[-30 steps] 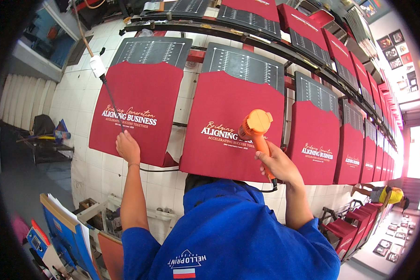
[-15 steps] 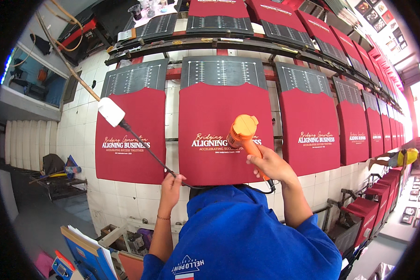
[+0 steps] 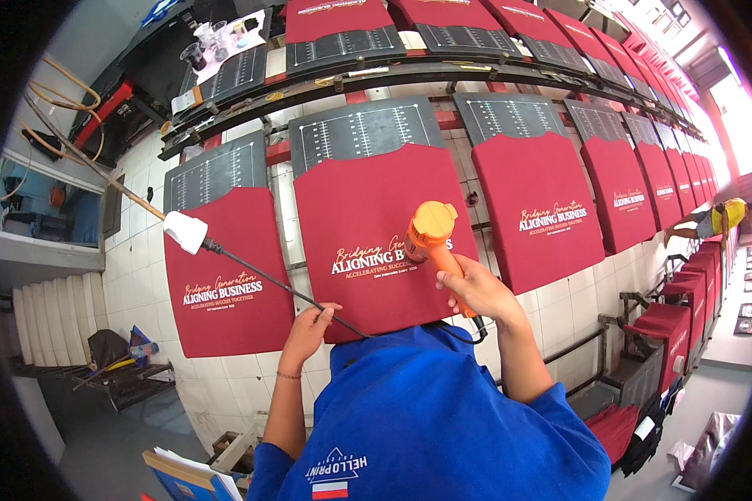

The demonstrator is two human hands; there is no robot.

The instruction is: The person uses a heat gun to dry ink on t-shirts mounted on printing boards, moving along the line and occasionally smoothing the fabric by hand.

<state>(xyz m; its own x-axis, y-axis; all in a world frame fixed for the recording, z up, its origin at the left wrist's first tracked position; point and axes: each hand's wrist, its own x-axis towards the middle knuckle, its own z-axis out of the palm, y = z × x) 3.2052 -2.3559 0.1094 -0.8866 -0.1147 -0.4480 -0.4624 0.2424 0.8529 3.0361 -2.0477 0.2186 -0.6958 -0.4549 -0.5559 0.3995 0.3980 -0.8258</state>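
Observation:
My right hand (image 3: 483, 290) is wrapped round the handle of an orange heat gun (image 3: 434, 224). Its wide head covers part of the white and gold print on the maroon shirt (image 3: 376, 196) in front of me. That shirt lies flat over a dark printing board (image 3: 363, 129) with white ruled lines. At the shirt's near left corner, my left hand (image 3: 309, 332) pinches a black power cord (image 3: 263, 274). The cord runs up to a white plug socket (image 3: 185, 232) that hangs on a tan cable.
A matching maroon shirt on a board (image 3: 221, 250) lies to the left. Another shirt (image 3: 536, 200) begins a long row to the right. Behind them runs a dark metal rail (image 3: 334, 82). Plastic cups (image 3: 210, 42) stand on a far table. Metal frames (image 3: 597, 355) stand at right.
My view has turned, so the boards and shirts appear tilted and shifted left. My right hand still holds the heat gun over the print, and the left hand still holds the cord.

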